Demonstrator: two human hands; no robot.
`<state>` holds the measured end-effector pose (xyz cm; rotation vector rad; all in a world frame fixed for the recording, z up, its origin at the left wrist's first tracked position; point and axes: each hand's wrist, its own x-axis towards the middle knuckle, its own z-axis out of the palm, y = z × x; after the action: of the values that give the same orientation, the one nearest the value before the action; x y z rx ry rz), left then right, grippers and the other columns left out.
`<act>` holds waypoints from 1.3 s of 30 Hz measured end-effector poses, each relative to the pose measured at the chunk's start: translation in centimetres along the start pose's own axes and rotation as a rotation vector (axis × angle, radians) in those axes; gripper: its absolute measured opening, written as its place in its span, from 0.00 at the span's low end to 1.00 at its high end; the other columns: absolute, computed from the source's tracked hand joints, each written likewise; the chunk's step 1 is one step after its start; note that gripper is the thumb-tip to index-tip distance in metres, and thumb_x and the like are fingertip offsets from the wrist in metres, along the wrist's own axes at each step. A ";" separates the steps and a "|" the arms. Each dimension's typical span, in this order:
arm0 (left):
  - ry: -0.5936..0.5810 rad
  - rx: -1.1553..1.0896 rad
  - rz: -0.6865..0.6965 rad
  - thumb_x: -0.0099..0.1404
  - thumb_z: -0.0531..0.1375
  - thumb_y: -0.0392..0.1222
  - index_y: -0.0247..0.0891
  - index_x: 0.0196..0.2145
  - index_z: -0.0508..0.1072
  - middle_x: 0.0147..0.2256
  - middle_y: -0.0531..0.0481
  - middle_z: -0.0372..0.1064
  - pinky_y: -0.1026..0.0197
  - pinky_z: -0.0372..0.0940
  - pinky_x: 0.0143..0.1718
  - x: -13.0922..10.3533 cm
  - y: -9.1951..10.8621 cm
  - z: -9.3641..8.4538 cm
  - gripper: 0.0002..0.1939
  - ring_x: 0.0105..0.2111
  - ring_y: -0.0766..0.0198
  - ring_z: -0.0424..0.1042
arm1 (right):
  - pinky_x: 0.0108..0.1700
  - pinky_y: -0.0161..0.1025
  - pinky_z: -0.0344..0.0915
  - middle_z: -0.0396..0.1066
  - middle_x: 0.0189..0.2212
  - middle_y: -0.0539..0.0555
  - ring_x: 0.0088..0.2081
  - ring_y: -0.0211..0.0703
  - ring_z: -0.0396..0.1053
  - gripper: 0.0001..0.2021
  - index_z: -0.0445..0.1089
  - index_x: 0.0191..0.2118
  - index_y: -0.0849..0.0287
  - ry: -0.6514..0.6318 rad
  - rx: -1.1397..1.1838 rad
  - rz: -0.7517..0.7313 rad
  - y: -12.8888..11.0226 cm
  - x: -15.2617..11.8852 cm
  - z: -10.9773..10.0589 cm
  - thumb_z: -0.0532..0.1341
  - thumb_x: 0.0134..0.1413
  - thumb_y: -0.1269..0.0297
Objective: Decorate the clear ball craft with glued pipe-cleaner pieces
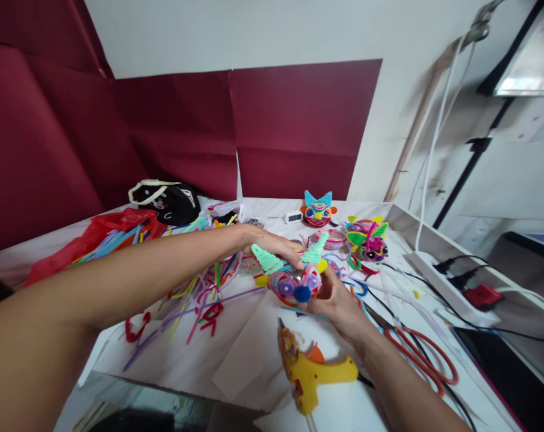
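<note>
Between my hands is a pipe-cleaner animal head [294, 285] with mint-green ears, purple-centred eyes, a dark blue nose and yellow side tufts. My left hand [278, 245] reaches over from behind, its fingers pressed on the top between the ears. Low on the right side, my right hand [337, 303] grips the head, thumb near its bottom edge; some fingers are hidden behind it. Just in front, a yellow hot glue gun [314, 369] lies on white paper [242, 354], its nozzle pointing toward the head.
Loose pipe cleaners [209, 300] spread leftward, by a red plastic bag [119, 225] and black pouch [168, 203]. Finished heads, one blue-eared [318, 210] and one green-eared [366, 240], stand behind. Right are a power strip [451, 288], cables, orange pipe cleaners [427, 354] and a dark tablet [501, 372].
</note>
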<state>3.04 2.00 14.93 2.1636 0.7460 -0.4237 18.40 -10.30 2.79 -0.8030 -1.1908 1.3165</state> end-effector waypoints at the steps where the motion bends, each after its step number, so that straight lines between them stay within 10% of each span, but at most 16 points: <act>1: 0.000 -0.027 -0.012 0.54 0.60 0.59 0.44 0.51 0.69 0.55 0.50 0.69 0.54 0.64 0.55 0.1 -0.1 0.1 0.29 0.57 0.50 0.65 | 0.44 0.43 0.71 0.72 0.45 0.51 0.42 0.47 0.73 0.35 0.63 0.51 0.49 0.000 0.002 0.002 0.0 0.0 0.0 0.75 0.33 0.63; 8: -0.023 -0.326 -0.050 0.50 0.63 0.55 0.44 0.48 0.66 0.47 0.50 0.74 0.54 0.70 0.45 0.5 -0.8 0.8 0.28 0.46 0.53 0.74 | 0.45 0.43 0.70 0.75 0.42 0.49 0.38 0.44 0.74 0.33 0.63 0.51 0.50 0.010 0.001 -0.003 0.0 0.0 -0.2 0.74 0.35 0.65; 18: -0.046 -0.452 -0.046 0.53 0.66 0.55 0.52 0.65 0.52 0.64 0.45 0.60 0.54 0.70 0.47 0.9 -1.2 0.0 0.46 0.53 0.52 0.72 | 0.52 0.44 0.69 0.72 0.52 0.52 0.51 0.49 0.72 0.35 0.62 0.54 0.50 0.014 0.144 -0.032 0.2 0.2 -0.2 0.74 0.38 0.66; 30: 0.047 -0.694 0.018 0.53 0.68 0.54 0.48 0.54 0.72 0.39 0.50 0.77 0.58 0.69 0.36 0.3 -1.1 -0.5 0.31 0.33 0.58 0.75 | 0.46 0.40 0.69 0.75 0.43 0.49 0.43 0.45 0.74 0.36 0.65 0.53 0.49 0.048 0.226 -0.120 0.2 0.8 -1.1 0.75 0.33 0.66; 33: 0.213 -0.806 0.111 0.57 0.65 0.57 0.47 0.54 0.71 0.34 0.49 0.76 0.59 0.69 0.31 0.1 -2.4 -0.3 0.29 0.28 0.59 0.74 | 0.46 0.41 0.69 0.76 0.41 0.48 0.42 0.44 0.73 0.35 0.67 0.51 0.49 0.115 0.300 -0.125 0.2 1.1 -1.4 0.75 0.32 0.66; 39: 0.957 -1.065 0.488 0.62 0.62 0.49 0.38 0.46 0.71 0.44 0.43 0.73 0.53 0.70 0.44 1.2 -5.4 3.0 0.18 0.44 0.56 0.74 | 0.45 0.40 0.70 0.77 0.39 0.48 0.39 0.42 0.74 0.28 0.69 0.47 0.51 0.214 0.353 -0.140 0.5 1.6 -2.1 0.75 0.35 0.65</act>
<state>0.41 2.86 9.31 1.3102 0.6411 1.1059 20.06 -8.28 2.09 -0.5761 -0.8017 1.2449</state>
